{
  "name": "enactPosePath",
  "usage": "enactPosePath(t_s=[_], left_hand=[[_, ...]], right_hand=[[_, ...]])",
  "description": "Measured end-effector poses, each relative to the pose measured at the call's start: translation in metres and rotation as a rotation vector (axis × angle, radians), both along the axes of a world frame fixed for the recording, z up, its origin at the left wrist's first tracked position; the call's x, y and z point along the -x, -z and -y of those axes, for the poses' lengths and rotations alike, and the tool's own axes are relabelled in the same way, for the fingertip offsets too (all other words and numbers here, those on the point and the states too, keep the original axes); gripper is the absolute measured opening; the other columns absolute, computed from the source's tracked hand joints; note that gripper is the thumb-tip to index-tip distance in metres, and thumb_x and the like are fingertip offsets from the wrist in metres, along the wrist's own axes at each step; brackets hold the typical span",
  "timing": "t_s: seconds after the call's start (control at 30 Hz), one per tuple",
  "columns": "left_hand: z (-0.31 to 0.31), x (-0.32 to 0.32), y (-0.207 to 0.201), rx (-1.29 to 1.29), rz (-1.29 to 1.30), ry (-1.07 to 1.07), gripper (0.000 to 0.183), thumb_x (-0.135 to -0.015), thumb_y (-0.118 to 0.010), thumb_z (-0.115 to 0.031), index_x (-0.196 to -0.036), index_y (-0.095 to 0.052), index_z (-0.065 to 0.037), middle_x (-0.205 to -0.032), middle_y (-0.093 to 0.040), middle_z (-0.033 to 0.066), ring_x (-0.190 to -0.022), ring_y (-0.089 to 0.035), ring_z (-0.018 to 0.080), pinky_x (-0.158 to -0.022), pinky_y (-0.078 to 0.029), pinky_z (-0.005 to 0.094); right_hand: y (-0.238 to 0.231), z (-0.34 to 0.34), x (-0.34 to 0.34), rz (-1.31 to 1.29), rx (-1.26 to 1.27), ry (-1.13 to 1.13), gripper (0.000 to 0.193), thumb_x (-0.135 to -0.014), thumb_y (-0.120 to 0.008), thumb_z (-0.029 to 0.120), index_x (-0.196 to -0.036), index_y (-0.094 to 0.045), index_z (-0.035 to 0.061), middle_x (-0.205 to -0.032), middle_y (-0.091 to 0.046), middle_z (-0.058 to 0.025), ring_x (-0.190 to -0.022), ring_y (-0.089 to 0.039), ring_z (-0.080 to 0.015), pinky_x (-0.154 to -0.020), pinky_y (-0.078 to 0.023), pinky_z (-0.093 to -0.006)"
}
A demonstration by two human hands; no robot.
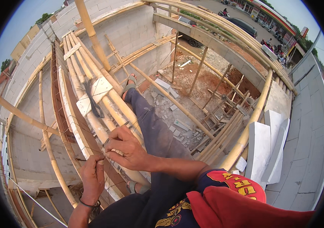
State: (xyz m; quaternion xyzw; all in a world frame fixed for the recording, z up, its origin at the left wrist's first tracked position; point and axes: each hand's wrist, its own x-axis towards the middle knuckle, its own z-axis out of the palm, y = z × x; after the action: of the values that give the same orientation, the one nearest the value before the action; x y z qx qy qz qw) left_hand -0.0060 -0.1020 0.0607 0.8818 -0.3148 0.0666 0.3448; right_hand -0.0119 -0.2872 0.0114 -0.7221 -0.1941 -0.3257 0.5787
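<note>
My left hand [93, 176], with a dark band at its wrist, is closed beside the top edge of a long wooden form board [74, 114]; what its fingers pinch is too small to make out. Just to its right, my right hand [125, 150] is closed, its fingers curled and the thumb side toward the left hand. Thin dark wire [143, 114] sticks up beyond its knuckles, seemingly from its grip. Farther along the bamboo poles [110, 102], a looped bundle of dark wire [92, 98] lies over pale wooden plates [101, 88]. A reddish steel rebar cage [60, 110] runs along the board's left side.
My sandalled foot [130, 81] rests on the bamboo. An upright pole [93, 34] rises ahead. Far below right lies a rubble-strewn floor [181, 110] with props [199, 70]. White blocks [262, 146] stand at right beside a thick bamboo rail [251, 127]. A block wall [306, 152] borders the right.
</note>
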Motion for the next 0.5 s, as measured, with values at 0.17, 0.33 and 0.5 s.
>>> enactPosePath(t_s=[0.17, 0.33, 0.5], left_hand=[[-0.004, -0.001, 0.002, -0.07, -0.057, 0.01, 0.007, -0.094, -0.054, -0.003, -0.091, -0.058, 0.001, -0.068, -0.054, 0.0147, -0.059, -0.053, 0.0263, -0.057, -0.041, 0.0374], [-0.012, -0.005, 0.004, 0.04, -0.181, -0.013, 0.009, -0.092, -0.052, -0.003, -0.085, -0.055, 0.002, -0.063, -0.048, 0.0121, -0.056, -0.045, 0.0197, -0.054, -0.036, 0.0365], [-0.013, -0.002, 0.001, 0.019, -0.146, 0.016, 0.008, -0.09, -0.051, -0.002, -0.083, -0.054, 0.001, -0.061, -0.046, 0.01, -0.055, -0.041, 0.0174, -0.052, -0.034, 0.0349]], right_hand=[[-0.002, -0.007, -0.001, -0.13, -0.152, -0.129, 0.015, -0.076, -0.068, 0.004, -0.089, -0.061, 0.0019, -0.096, -0.05, -0.0117, -0.09, -0.053, -0.0299, -0.08, -0.044, -0.0397], [0.002, -0.004, -0.002, 0.425, 0.301, 0.235, 0.022, -0.074, -0.069, 0.015, -0.093, -0.063, 0.0049, -0.103, -0.057, -0.0082, -0.1, -0.056, -0.0267, -0.082, -0.045, -0.0415], [0.01, 0.008, -0.013, 0.697, 0.489, 0.262, 0.017, -0.071, -0.065, 0.016, -0.085, -0.064, 0.0057, -0.092, -0.058, -0.005, -0.095, -0.055, -0.0245, -0.081, -0.045, -0.0416]])
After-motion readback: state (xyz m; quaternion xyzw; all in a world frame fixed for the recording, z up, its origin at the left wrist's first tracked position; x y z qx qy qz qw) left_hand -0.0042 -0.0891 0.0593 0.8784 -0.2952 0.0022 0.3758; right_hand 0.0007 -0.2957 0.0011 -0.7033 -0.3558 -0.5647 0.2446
